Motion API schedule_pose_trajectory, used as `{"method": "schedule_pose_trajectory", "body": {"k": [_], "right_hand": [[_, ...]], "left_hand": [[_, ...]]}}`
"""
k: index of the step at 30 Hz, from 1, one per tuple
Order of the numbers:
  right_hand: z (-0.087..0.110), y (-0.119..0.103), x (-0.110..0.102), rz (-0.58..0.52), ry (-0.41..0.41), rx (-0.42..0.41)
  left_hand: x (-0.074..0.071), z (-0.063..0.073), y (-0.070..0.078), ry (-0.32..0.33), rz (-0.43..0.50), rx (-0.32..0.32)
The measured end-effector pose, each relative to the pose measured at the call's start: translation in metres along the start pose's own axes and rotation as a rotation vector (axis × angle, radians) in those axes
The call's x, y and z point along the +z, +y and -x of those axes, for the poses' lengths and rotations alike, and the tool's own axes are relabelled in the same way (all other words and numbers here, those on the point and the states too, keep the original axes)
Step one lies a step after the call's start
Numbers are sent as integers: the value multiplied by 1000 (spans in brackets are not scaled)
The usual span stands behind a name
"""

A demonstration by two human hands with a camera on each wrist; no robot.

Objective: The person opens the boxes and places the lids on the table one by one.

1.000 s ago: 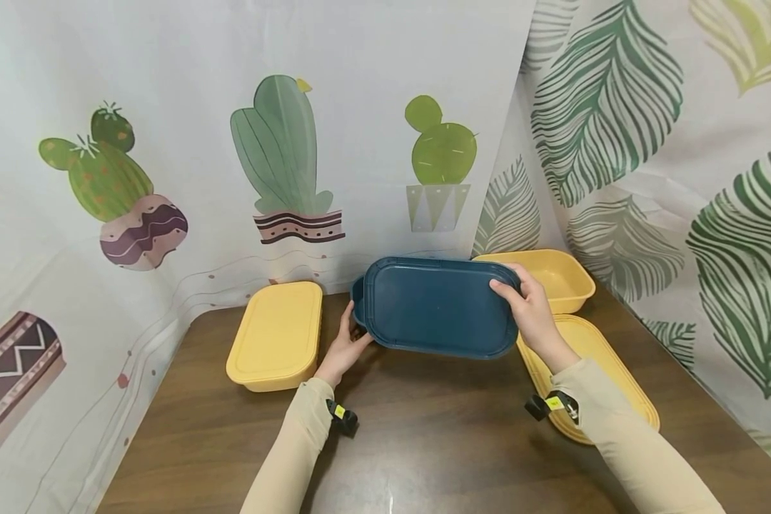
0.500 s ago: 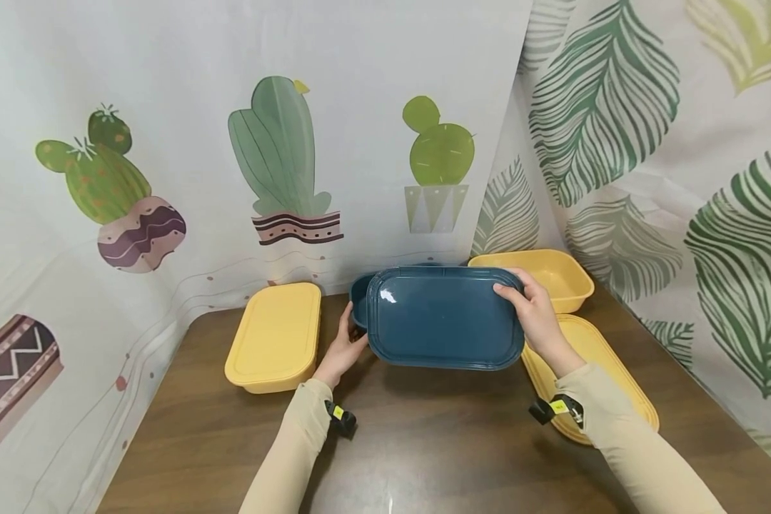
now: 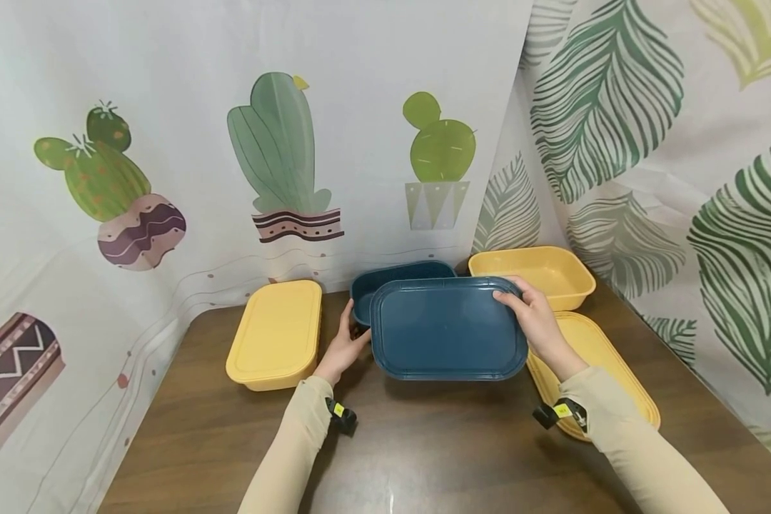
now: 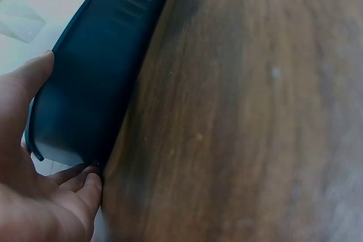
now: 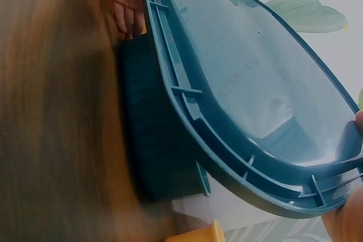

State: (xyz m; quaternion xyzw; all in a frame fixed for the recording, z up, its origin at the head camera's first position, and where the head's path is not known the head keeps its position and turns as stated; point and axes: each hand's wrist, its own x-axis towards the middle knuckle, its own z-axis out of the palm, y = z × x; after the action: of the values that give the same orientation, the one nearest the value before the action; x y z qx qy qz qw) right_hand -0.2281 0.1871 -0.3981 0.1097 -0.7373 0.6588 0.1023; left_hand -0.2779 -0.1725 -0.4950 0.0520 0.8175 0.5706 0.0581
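Note:
A dark blue lid (image 3: pixel 448 328) is held up at its right end by my right hand (image 3: pixel 540 325), thumb on the face towards me. Behind it on the table stands a dark blue rectangular food container (image 3: pixel 362 313), its top uncovered and partly hidden by the lid. My left hand (image 3: pixel 342 351) grips the container's left end. In the left wrist view, the thumb lies at the rim of the container (image 4: pixel 96 77) and the other fingers are at its end near the base. The right wrist view shows the lid's ribbed underside (image 5: pixel 261 77), apart from the container.
A yellow lidded container (image 3: pixel 276 332) stands to the left on the brown table (image 3: pixel 411 442). At the back right is an uncovered yellow container (image 3: pixel 568 296). A yellow lid (image 3: pixel 607 368) lies in front of it, partly under the right forearm. Patterned cloth borders the table's back.
The blue lid has come down and towards me in my right hand, exposing more of the blue container behind it. My left hand has stayed at the container's left end.

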Motion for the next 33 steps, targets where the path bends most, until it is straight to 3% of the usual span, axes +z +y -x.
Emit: {"method": "schedule_pose_trajectory", "body": {"k": [5, 8, 11, 19, 33], "right_hand": [[4, 5, 2, 37, -7, 65], [7, 9, 4, 60, -13, 90], [7, 14, 6, 85, -19, 96], [9, 21, 10, 117, -32, 111], [15, 27, 17, 131, -64, 157]], "left_hand": [[-1, 20, 29, -22, -6, 7], [-3, 23, 33, -34, 4, 6], [-4, 20, 29, -38, 0, 2], [-2, -4, -7, -18, 16, -15], [0, -3, -10, 11, 17, -14]]}}
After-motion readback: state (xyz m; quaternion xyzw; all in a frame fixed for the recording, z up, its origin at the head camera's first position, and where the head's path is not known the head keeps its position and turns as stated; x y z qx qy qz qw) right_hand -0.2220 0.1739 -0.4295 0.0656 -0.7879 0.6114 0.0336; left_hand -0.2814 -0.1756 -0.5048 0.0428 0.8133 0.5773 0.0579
